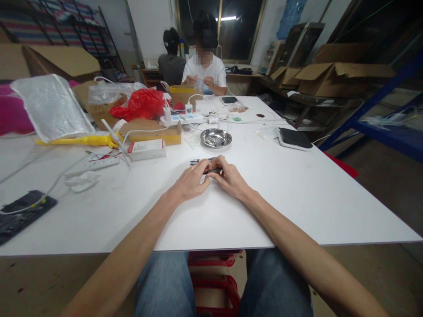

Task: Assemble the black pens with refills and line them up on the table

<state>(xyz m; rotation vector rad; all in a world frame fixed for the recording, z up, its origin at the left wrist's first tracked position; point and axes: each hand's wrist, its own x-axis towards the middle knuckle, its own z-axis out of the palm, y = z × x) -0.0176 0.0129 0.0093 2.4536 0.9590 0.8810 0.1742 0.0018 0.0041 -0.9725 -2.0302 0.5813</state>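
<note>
My left hand (193, 179) and my right hand (231, 179) meet over the white table (280, 207). Both are closed, fingers and thumbs pinching a slim black pen-like rod (213, 171) held level between them. Its exact kind is too small to make out, and the fingers cover its ends. Just behind my fingers lie several thin dark pen-like sticks (195, 161), partly hidden by my hands. Beyond them a shiny round metal dish (206, 141) holds a few small dark pieces.
To the left are a white and red box (147, 149), power strips (185, 119) with cables, a yellow tool (89, 140) and a black panel (29, 211). A dark-topped flat device (294, 138) lies right. A person in white (211, 72) works across the table.
</note>
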